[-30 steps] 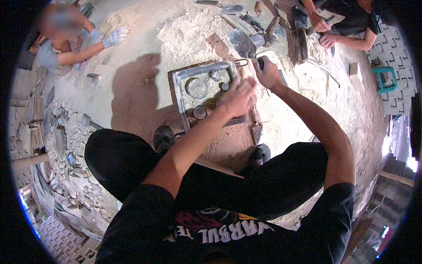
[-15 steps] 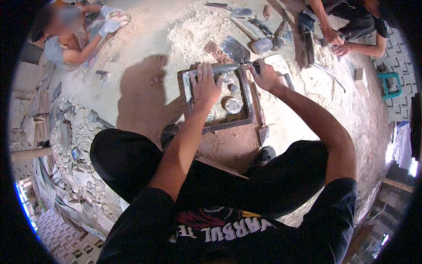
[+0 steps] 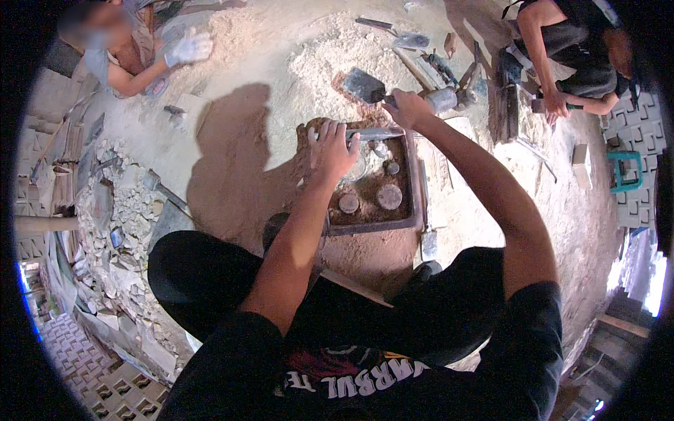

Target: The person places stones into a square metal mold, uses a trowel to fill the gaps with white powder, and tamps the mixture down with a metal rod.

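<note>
A dark rectangular frame [image 3: 415, 184] lies on the sandy ground before my crossed legs, with brown sand inside it. Set in that sand are a pale round disc [image 3: 390, 197], a smaller disc [image 3: 349, 203] and a small dark round piece [image 3: 392, 168]. My left hand [image 3: 331, 153] rests at the frame's far left corner, its fingers stretched out over the edge and holding nothing. Beyond the far edge, my right hand [image 3: 410, 110] grips the handle of a trowel [image 3: 364, 85]. The trowel's flat dark blade points left, over reddish sand beside a pale sand heap [image 3: 330, 62].
A mallet [image 3: 441, 100] and several hand tools lie at the far right. A small trowel [image 3: 429, 245] lies right of the frame. Two people work at the far left and far right. Rubble [image 3: 130, 217] covers the left side; a teal stool [image 3: 625, 172] stands right.
My right hand has moved the trowel away from the frame's far right corner, toward the sand heap. My left hand stays at the frame. The whole view has shifted somewhat.
</note>
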`<act>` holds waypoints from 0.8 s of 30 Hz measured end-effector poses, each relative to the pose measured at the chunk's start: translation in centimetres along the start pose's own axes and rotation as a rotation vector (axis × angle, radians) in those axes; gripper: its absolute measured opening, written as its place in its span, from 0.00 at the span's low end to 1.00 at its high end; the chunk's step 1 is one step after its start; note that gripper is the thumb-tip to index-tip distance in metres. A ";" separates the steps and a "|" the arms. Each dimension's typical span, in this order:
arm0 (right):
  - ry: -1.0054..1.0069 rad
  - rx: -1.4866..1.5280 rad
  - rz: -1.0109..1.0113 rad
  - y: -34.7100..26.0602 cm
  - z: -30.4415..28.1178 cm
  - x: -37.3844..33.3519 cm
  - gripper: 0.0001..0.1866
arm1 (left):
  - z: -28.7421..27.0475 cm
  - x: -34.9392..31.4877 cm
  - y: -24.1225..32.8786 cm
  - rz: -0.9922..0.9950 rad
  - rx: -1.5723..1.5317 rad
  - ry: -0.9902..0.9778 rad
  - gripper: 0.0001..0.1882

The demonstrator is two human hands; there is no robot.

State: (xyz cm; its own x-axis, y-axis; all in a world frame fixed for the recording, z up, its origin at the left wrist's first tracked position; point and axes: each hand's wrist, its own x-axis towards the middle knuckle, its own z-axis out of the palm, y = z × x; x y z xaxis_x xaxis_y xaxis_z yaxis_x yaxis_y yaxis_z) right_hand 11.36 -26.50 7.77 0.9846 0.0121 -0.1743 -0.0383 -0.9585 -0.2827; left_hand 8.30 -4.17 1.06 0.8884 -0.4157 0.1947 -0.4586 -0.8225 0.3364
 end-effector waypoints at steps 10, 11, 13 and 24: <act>0.876 0.328 0.079 1.7 3.0 -1.7 0.07 | 0.4 0.0 0.1 0.017 0.088 0.036 0.25; 0.961 0.357 0.134 1.9 3.7 -3.9 0.06 | 0.1 0.1 0.2 0.050 0.073 0.012 0.26; 1.094 0.457 0.322 3.6 6.7 -7.7 0.08 | -0.6 0.5 0.9 0.127 0.036 -0.033 0.26; 0.338 0.247 0.672 5.0 15.7 -19.4 0.26 | 1.6 -8.3 10.9 0.412 -0.112 -0.009 0.38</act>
State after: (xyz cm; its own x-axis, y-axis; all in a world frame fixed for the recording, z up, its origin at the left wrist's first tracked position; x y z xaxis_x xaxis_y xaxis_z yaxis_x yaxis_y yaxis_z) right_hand -10.61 -27.11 -5.05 0.7339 -0.6723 -0.0976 -0.6411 -0.6380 -0.4265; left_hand -4.03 -10.34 1.68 0.6301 -0.7046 0.3263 -0.7744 -0.5396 0.3302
